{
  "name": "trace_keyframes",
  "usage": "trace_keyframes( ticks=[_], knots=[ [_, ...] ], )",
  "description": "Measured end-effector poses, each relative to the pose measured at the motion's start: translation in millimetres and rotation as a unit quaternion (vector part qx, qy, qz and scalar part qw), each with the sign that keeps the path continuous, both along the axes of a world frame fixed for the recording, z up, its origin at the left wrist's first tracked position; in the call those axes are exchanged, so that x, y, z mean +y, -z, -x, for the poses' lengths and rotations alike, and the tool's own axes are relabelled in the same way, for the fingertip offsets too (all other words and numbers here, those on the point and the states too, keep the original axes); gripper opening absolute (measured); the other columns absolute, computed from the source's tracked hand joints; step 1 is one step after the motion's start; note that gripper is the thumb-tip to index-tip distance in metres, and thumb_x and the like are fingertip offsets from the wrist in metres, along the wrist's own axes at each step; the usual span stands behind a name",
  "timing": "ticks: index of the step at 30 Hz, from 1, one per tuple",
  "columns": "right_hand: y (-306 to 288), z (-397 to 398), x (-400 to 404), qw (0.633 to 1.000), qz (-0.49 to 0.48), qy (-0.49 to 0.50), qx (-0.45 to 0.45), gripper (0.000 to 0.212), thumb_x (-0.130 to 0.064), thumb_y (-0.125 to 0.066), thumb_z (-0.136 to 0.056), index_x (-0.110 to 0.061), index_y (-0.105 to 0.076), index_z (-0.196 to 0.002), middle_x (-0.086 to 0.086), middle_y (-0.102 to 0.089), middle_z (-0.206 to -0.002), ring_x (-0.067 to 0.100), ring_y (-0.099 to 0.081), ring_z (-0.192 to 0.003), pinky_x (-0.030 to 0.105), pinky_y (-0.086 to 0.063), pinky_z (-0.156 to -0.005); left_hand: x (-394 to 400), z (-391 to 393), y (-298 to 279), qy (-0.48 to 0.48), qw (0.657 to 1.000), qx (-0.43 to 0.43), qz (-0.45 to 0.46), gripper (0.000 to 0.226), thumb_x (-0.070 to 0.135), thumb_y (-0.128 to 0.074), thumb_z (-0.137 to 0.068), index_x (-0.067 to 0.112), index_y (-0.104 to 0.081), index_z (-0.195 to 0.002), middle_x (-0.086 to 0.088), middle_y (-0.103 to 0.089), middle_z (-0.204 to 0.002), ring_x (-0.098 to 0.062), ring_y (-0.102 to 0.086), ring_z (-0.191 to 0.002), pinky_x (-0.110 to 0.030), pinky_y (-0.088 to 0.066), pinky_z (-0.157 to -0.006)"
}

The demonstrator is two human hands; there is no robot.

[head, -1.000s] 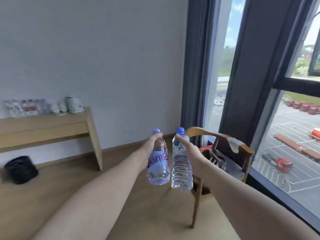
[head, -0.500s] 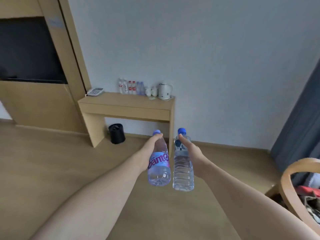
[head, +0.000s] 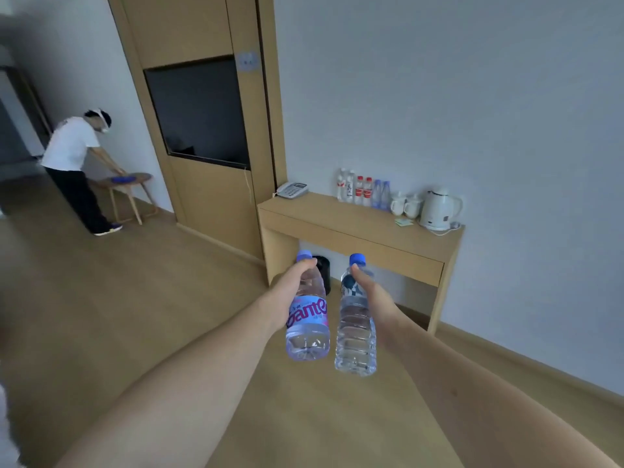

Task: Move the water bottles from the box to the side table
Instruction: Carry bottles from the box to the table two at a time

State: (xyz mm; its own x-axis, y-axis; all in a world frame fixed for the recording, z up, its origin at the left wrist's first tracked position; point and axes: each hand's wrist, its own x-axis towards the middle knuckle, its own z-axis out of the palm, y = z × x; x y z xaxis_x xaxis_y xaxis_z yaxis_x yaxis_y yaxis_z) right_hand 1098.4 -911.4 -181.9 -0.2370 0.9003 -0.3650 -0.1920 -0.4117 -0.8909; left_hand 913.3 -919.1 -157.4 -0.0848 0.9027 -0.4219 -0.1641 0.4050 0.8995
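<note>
My left hand grips a water bottle with a pink-and-blue label by its upper part. Beside it my right hand holds a clear water bottle with a blue cap the same way. Both bottles hang upright in front of me above the wooden floor. Ahead stands the wooden side table against the wall, with a row of several bottles standing on it. The box is out of view.
On the side table are a telephone, two white cups and a white kettle. A black bin sits under it. A TV panel is to the left. A person bends over a small round table at far left.
The view has swung left from the window and chair to the side table and TV wall, and the table is nearer. Both hands keep their bottles in the same pose.
</note>
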Motion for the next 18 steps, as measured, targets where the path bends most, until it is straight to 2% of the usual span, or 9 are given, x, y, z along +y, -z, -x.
trace_keyframes(
  ticks=[2, 4, 9, 12, 16, 18],
  knots=[
    [1.9, 10.6, 27.6, 1.000, -0.006, -0.017, -0.002, 0.063, -0.061, -0.073, -0.083, -0.005, -0.064, -0.109, 0.012, -0.067, -0.080, 0.027, -0.064, -0.061, 0.039, -0.055, -0.066, 24.5, 9.1, 2.5, -0.012, 1.000, -0.007, 0.000, 0.040, 0.050, -0.074, -0.084, 0.013, -0.066, -0.099, -0.007, -0.073, -0.080, -0.024, -0.067, -0.063, -0.036, -0.054, -0.077],
    [6.1, 22.0, 56.3, 0.999, -0.019, -0.021, -0.016, 0.063, -0.062, -0.073, -0.083, -0.008, -0.066, -0.116, 0.015, -0.073, -0.090, 0.031, -0.070, -0.073, 0.044, -0.059, -0.077, 50.9, 19.8, 8.2, -0.022, 1.000, -0.008, 0.001, 0.040, 0.049, -0.074, -0.084, 0.014, -0.067, -0.101, -0.006, -0.074, -0.080, -0.025, -0.068, -0.063, -0.036, -0.055, -0.076],
    [23.2, 59.8, 131.7, 0.999, -0.016, -0.039, -0.022, 0.068, -0.063, -0.073, -0.081, -0.007, -0.067, -0.118, 0.016, -0.074, -0.094, 0.032, -0.071, -0.075, 0.043, -0.057, -0.074, 124.6, 56.7, 30.6, -0.026, 1.000, -0.002, 0.006, 0.043, 0.052, -0.076, -0.080, 0.014, -0.071, -0.100, -0.006, -0.076, -0.083, -0.025, -0.070, -0.063, -0.036, -0.058, -0.073],
    [29.6, 90.2, 189.4, 0.999, -0.019, -0.032, -0.035, 0.073, -0.063, -0.076, -0.079, -0.005, -0.065, -0.122, 0.019, -0.073, -0.100, 0.034, -0.071, -0.078, 0.045, -0.059, -0.074, 179.9, 86.8, 40.6, -0.030, 1.000, -0.004, 0.000, 0.045, 0.052, -0.077, -0.079, 0.013, -0.071, -0.100, -0.007, -0.076, -0.086, -0.027, -0.070, -0.067, -0.042, -0.058, -0.083],
    [27.5, 135.6, 276.0, 0.999, -0.024, -0.011, -0.038, 0.073, -0.060, -0.077, -0.079, -0.003, -0.066, -0.123, 0.022, -0.072, -0.103, 0.036, -0.069, -0.085, 0.050, -0.058, -0.084, 268.5, 134.0, 42.8, -0.023, 1.000, 0.008, -0.018, 0.041, 0.052, -0.076, -0.081, 0.014, -0.072, -0.097, -0.008, -0.079, -0.086, -0.025, -0.074, -0.068, -0.037, -0.060, -0.077],
    [22.6, 158.0, 317.0, 0.999, -0.021, 0.001, -0.031, 0.075, -0.062, -0.077, -0.078, -0.004, -0.066, -0.124, 0.022, -0.073, -0.106, 0.036, -0.069, -0.087, 0.051, -0.057, -0.087, 312.7, 157.8, 36.5, -0.018, 1.000, 0.008, -0.021, 0.044, 0.053, -0.076, -0.081, 0.013, -0.071, -0.100, -0.008, -0.079, -0.087, -0.026, -0.074, -0.068, -0.039, -0.059, -0.080]
  ],
)
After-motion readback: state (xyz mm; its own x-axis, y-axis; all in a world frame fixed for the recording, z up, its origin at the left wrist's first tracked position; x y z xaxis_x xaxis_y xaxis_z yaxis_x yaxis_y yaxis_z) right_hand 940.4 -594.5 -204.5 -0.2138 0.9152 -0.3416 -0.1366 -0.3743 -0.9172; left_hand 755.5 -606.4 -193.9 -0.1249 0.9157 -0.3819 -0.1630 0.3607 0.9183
